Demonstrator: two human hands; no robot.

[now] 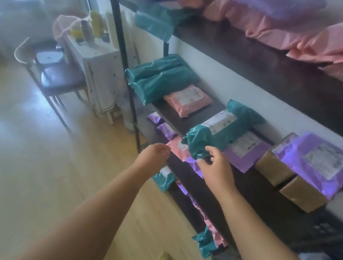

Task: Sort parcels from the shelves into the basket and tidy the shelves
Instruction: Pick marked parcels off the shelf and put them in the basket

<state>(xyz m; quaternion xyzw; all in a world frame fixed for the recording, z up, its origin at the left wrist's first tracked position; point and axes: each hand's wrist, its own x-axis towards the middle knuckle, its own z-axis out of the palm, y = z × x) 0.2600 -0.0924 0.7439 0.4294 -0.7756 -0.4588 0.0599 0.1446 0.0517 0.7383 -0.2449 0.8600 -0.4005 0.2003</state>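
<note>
On the middle shelf (253, 184) of a dark rack, a teal parcel (220, 129) with a white label lies across a flat purple parcel (248, 153). My right hand (215, 168) pinches the teal parcel's crumpled near end. My left hand (155, 153) hovers just left of it, beside a pink parcel (178, 147) on the shelf below; its fingers point away and are hidden. A black basket (326, 237) shows at the lower right, partly cut off.
Two brown boxes (302, 193) under a purple parcel (319, 162) sit right of my hands. Teal parcels (161, 80) and a small pink one (188, 99) lie at the shelf's left end. Pink and purple parcels (310, 32) crowd the top shelf. A chair (62, 76) and white cabinet (99, 72) stand left.
</note>
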